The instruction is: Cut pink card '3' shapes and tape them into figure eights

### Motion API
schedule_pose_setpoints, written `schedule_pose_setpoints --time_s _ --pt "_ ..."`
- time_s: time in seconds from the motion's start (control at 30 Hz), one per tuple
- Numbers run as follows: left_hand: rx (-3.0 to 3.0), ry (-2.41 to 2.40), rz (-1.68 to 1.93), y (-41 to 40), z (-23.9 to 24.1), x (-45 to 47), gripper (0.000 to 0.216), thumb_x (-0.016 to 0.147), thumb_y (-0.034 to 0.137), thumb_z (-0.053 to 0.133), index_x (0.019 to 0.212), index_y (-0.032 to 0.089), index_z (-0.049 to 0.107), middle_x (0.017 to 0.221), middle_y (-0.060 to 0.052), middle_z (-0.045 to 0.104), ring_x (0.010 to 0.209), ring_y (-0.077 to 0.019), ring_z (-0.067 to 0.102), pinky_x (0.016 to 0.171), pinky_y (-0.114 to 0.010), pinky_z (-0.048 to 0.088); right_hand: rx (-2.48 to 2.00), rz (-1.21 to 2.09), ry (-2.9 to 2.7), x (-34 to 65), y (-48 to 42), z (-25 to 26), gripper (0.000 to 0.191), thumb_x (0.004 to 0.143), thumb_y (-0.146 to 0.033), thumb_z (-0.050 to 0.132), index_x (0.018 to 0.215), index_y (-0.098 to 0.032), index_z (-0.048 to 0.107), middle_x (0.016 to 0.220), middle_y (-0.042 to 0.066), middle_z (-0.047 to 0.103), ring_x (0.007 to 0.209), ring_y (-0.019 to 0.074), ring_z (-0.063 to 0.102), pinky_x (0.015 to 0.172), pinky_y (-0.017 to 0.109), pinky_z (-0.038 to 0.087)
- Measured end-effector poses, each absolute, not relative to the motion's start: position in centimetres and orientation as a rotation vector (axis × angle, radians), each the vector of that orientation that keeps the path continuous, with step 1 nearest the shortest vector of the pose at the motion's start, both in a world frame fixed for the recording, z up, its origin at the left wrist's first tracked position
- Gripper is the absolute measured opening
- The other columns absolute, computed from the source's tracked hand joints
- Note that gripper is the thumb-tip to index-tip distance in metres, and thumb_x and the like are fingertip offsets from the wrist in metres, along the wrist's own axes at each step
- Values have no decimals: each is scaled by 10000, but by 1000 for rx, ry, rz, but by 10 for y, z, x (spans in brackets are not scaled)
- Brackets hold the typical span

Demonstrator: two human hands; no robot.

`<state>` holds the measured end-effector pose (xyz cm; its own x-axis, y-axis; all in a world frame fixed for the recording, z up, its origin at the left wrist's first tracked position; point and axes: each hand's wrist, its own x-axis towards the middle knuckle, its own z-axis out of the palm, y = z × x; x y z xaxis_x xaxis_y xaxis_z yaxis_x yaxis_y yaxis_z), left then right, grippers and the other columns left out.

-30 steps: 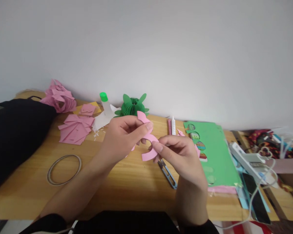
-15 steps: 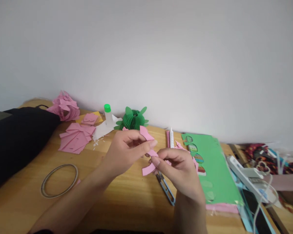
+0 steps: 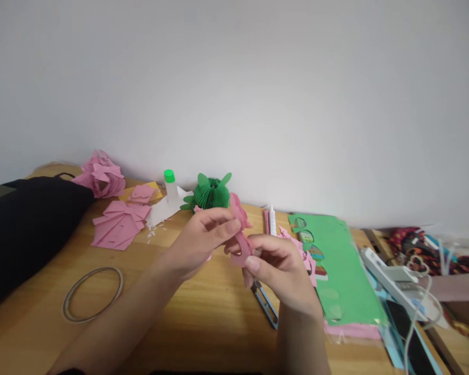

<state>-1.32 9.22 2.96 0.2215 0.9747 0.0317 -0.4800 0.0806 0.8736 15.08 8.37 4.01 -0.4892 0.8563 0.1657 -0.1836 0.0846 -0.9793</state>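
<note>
Both hands hold one curved pink paper cutout (image 3: 240, 232) above the wooden table (image 3: 187, 317). My left hand (image 3: 197, 242) pinches its upper part between thumb and fingers. My right hand (image 3: 279, 271) pinches its lower end, fingers curled. The piece is turned nearly edge-on to me. Small thread snips (image 3: 266, 306) lie on the table just under my right hand.
A green paper ball (image 3: 210, 191), a green-capped glue bottle (image 3: 171, 188) and pink paper pieces (image 3: 119, 221) lie at the back left. A black bag (image 3: 23, 224) is far left, a tape ring (image 3: 93, 292) nearby. Green sheets (image 3: 338, 271), pens (image 3: 269, 221), a white device and cables sit right.
The pink cutout has been turned from lying flat toward me to nearly edge-on, and my hands have drawn closer together. The view shifted slightly.
</note>
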Motion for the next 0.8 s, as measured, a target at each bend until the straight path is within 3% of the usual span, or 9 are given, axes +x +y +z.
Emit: schedule_pose_setpoints --time_s 0.17,0.27,0.47,0.8 --pt "942 673 1221 89 37 -14 549 611 377 891 1075 195 660 883 -25 681 746 -137 648 660 -239 535 -859 1278 -1496 149 83 46 117 703 -256 827 778 -207 751 537 -48 554 460 70 460 425 189 392" --pt "1010 749 1163 84 43 -15 458 640 258 853 1052 190 666 924 -44 705 802 -160 672 693 -253 554 -907 1200 -1507 150 84 45 124 667 -256 843 741 -209 755 539 -39 567 480 83 471 448 206 416" --pt "1050 753 1153 81 49 -15 231 715 185 771 935 199 702 841 -13 719 772 -135 673 684 -224 546 -844 1302 -1470 151 87 43 159 617 -199 878 729 -226 767 535 -41 614 464 72 486 438 186 406" --pt "1090 802 1213 81 45 -21 305 756 211 753 1052 190 683 875 -27 755 802 -149 700 716 -242 559 -858 1450 -1387 154 92 43 189 639 -342 874 695 -200 763 523 -21 606 428 73 466 383 192 370"
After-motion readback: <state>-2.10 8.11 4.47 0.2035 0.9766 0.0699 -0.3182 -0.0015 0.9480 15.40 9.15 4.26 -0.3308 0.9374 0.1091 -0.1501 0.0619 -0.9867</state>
